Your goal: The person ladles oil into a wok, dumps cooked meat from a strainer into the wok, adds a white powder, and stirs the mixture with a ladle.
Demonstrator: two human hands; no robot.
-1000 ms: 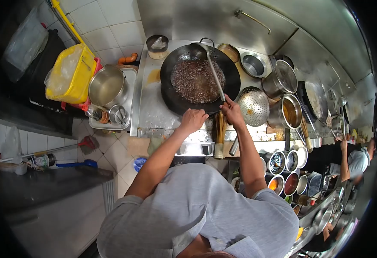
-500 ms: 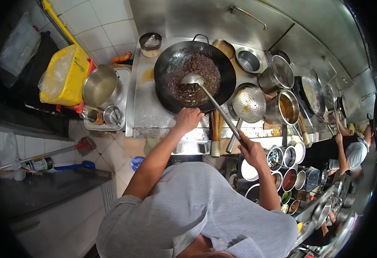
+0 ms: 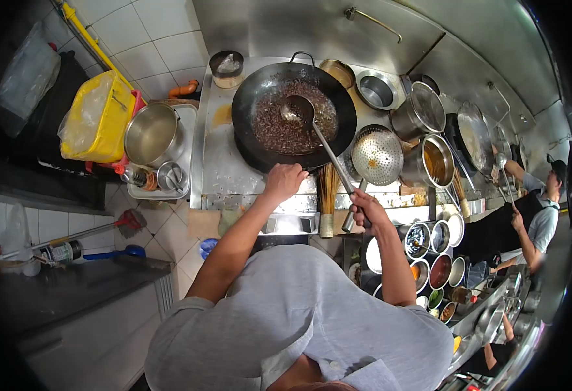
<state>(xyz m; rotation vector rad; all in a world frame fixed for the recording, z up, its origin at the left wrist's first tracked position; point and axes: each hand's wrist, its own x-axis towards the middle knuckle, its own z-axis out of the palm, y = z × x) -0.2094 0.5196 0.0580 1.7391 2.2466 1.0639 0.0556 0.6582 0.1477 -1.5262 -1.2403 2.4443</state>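
A large black wok (image 3: 247, 111) sits on the stove, with dark, minced-looking food (image 3: 279, 133) bubbling in oil. At its near rim is my left hand (image 3: 285, 181), fingers curled closed on the wok's edge; the near handle is hidden under them. My right hand (image 3: 369, 210) is wrapped round the end of a long-handled ladle (image 3: 330, 153). The ladle's bowl is in the middle of the wok, over the food, its hollow facing up. Just right of the wok lie a perforated strainer (image 3: 377, 155) and a bamboo brush (image 3: 327, 202).
Metal pots (image 3: 376, 90) and a pot of brown liquid (image 3: 437, 163) stand right of the wok. Seasoning bowls (image 3: 440, 270) line the lower right. A steel pot (image 3: 150, 135) and a yellow bin (image 3: 97, 120) are at left. Another person (image 3: 534, 228) works at the far right.
My right hand has shifted slightly left and up, and the ladle's bowl has turned from underside up to hollow up, moving a little away. My left hand stays at the rim.
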